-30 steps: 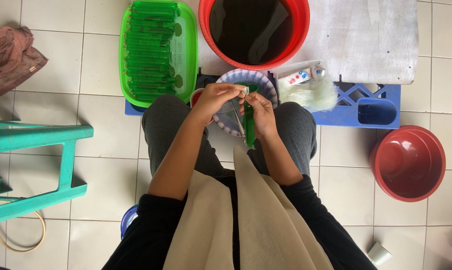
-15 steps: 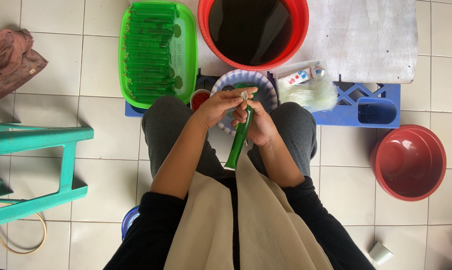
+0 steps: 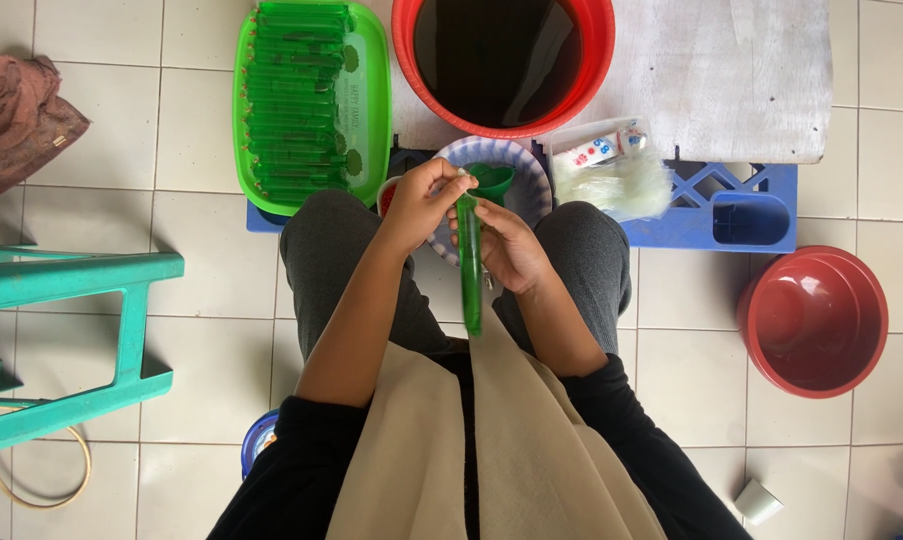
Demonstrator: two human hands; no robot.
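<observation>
— What step is this?

— Closing off a filled tube, I judge. The left hand [image 3: 424, 203] pinches the top of a long, thin plastic tube of green liquid [image 3: 470, 268], while the right hand [image 3: 510, 248] wraps its grip around the middle, holding it upright over the lap.

— Is the top tied?

— Too small to tell, possibly twisted. A small green funnel [image 3: 496, 181] sits just behind, on the patterned plate [image 3: 532, 170].

— And the next move?

— A firm knot without squeezing; finished tubes lie in the green plastic tray [image 3: 370, 95].

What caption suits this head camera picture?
Both hands, left hand and right hand, hold a long green tube beside a tray of filled tubes.
</observation>
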